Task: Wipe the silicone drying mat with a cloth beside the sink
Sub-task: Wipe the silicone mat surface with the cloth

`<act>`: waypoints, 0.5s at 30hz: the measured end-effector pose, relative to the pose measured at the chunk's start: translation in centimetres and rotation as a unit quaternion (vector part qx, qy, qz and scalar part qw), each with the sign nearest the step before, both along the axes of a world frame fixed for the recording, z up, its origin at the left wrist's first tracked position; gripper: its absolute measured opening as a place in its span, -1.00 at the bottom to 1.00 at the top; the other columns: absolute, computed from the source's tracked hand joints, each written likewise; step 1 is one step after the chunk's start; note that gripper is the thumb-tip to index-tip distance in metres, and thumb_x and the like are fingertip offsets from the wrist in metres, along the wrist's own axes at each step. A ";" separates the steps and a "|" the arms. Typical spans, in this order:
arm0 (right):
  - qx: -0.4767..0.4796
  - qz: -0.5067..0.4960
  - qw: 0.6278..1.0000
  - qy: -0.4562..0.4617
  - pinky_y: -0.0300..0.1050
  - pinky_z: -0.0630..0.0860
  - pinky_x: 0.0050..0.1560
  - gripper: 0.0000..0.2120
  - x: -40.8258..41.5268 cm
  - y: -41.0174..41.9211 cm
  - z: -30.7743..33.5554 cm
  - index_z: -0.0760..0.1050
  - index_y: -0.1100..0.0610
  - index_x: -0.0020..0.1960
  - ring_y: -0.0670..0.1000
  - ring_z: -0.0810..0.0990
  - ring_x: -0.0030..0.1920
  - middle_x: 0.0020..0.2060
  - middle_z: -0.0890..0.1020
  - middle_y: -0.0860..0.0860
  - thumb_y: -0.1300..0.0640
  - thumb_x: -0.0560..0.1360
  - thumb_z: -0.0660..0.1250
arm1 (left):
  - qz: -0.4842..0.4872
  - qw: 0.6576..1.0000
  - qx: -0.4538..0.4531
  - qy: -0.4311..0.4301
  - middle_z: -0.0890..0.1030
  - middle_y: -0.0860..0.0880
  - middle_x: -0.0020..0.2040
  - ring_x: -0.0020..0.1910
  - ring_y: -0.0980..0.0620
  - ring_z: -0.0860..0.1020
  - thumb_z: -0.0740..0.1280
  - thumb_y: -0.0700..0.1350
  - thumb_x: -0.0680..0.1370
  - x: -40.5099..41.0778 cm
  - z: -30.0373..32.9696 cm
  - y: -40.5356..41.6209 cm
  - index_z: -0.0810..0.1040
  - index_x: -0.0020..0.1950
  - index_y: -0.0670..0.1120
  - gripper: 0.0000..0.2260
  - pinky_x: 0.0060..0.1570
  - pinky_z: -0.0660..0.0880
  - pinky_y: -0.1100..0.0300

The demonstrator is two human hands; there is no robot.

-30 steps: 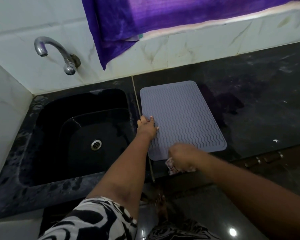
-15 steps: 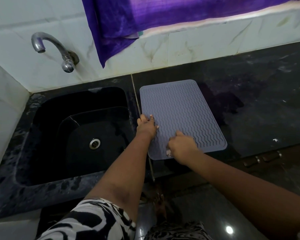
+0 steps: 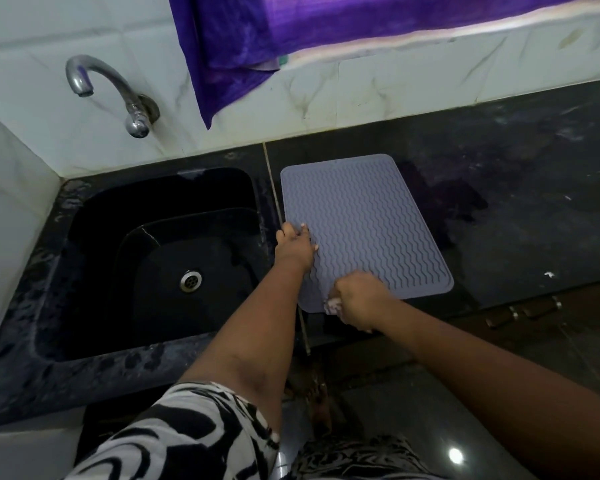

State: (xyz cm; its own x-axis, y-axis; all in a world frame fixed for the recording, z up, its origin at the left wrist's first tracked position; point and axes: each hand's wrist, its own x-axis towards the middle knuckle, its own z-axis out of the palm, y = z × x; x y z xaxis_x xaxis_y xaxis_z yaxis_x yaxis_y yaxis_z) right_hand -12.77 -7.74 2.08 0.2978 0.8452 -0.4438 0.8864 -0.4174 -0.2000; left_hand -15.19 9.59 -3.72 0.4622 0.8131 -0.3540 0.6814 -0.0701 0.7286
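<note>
A grey silicone drying mat (image 3: pixel 364 216) with wavy ridges lies flat on the black counter, just right of the sink. My left hand (image 3: pixel 295 249) presses down on the mat's left edge, fingers spread flat. My right hand (image 3: pixel 359 299) is closed around a small pale cloth (image 3: pixel 332 305) at the mat's near left corner. Only a bit of the cloth shows under my fingers.
A black sink (image 3: pixel 160 258) with a steel drain (image 3: pixel 190 280) sits to the left, under a steel tap (image 3: pixel 118 91). A purple cloth (image 3: pixel 257 39) hangs over the tiled wall. The dark counter (image 3: pixel 520 202) stretches right. Drawer handles (image 3: pixel 523 310) show below its edge.
My right hand with the cloth went from the mat's near edge up onto the mat, then drew back toward the near left corner. My left hand stayed on the mat's left edge.
</note>
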 end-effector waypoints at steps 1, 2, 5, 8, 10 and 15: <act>-0.018 -0.015 0.999 0.035 -0.08 0.60 -0.04 -0.81 0.5 -0.2 0.7 0.61 0.14 0.08 0.08 0.62 -0.02 0.00 0.66 0.08 0.17 0.48 0.36 | -0.002 1.000 -0.001 0.003 0.30 -0.11 0.25 0.15 -0.15 0.45 0.04 0.19 0.63 -0.1 0.0 0.0 0.26 0.25 -0.10 -0.60 0.12 0.45 0.03; -0.024 -0.046 0.996 0.073 -0.11 0.60 -0.15 -0.92 1.3 -0.2 1.6 0.60 0.13 -0.05 0.07 0.63 -0.13 -0.12 0.65 0.07 0.20 0.47 0.36 | -0.003 1.000 -0.002 0.005 0.30 -0.11 0.26 0.17 -0.16 0.44 0.04 0.19 0.63 -0.1 0.0 -0.1 0.26 0.26 -0.09 -0.60 0.13 0.45 0.02; 0.117 -0.143 0.977 0.105 -0.11 0.47 -0.28 -0.71 4.1 1.5 2.8 0.41 0.08 -0.40 0.14 0.59 -0.24 -0.38 0.53 0.04 0.32 0.44 0.33 | -0.003 1.000 0.003 0.006 0.29 -0.12 0.28 0.18 -0.18 0.44 0.05 0.19 0.63 -0.1 0.4 -0.2 0.25 0.27 -0.10 -0.60 0.19 0.45 -0.04; 0.070 -0.073 0.994 0.031 -0.10 0.50 0.00 -0.87 2.9 1.8 1.2 0.64 0.08 -0.12 0.15 0.59 0.04 -0.07 0.65 0.07 0.26 0.46 0.35 | -0.006 0.999 0.027 0.025 0.31 -0.12 0.25 0.14 -0.19 0.45 0.04 0.19 0.63 0.0 0.4 -0.4 0.27 0.25 -0.11 -0.60 0.19 0.45 -0.09; 0.050 -0.011 0.999 -0.011 -0.11 0.45 0.11 -0.78 1.4 0.3 -0.3 0.63 0.07 0.12 0.12 0.51 0.14 0.12 0.64 0.03 0.20 0.49 0.34 | -0.009 0.999 0.036 0.028 0.32 -0.12 0.24 0.13 -0.18 0.46 0.03 0.20 0.63 -0.1 0.1 -0.4 0.28 0.24 -0.11 -0.59 0.19 0.45 -0.10; -0.043 -0.001 0.993 0.112 -0.10 0.50 0.08 -0.76 1.6 -2.1 2.0 0.59 0.15 0.12 0.06 0.55 0.05 0.06 0.60 0.07 0.28 0.48 0.31 | -0.028 0.997 0.057 0.041 0.30 -0.11 0.29 0.18 -0.17 0.44 0.03 0.20 0.63 0.1 -0.3 -0.2 0.24 0.33 -0.08 -0.57 0.22 0.44 -0.08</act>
